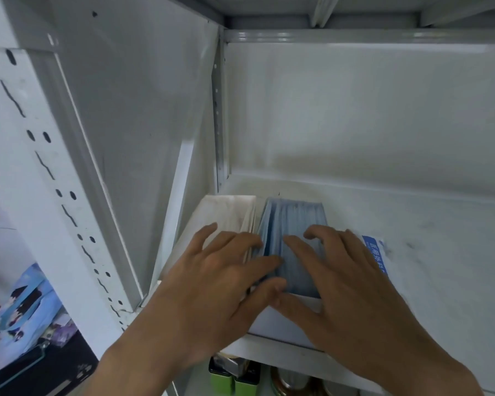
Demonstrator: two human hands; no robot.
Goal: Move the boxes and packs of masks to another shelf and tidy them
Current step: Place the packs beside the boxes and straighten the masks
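A stack of blue masks [293, 221] stands on edge at the left end of the white metal shelf [429, 252], beside a white pack of masks [226, 212] against the side wall. A white box [280, 324] lies under the blue masks, and a pack with a blue label [376, 252] shows at the right. My left hand [212, 290] rests spread over the white pack and the blue stack's left edge. My right hand [340, 284] presses on the blue stack's right side, fingers apart. Neither hand closes around anything.
The shelf's right half [440, 281] is bare with grey smudges. A perforated upright [49, 172] stands at left. Beyond it lie blue printed packs [26, 307]. On the shelf below are green tins [232, 381] and a round container [292, 381].
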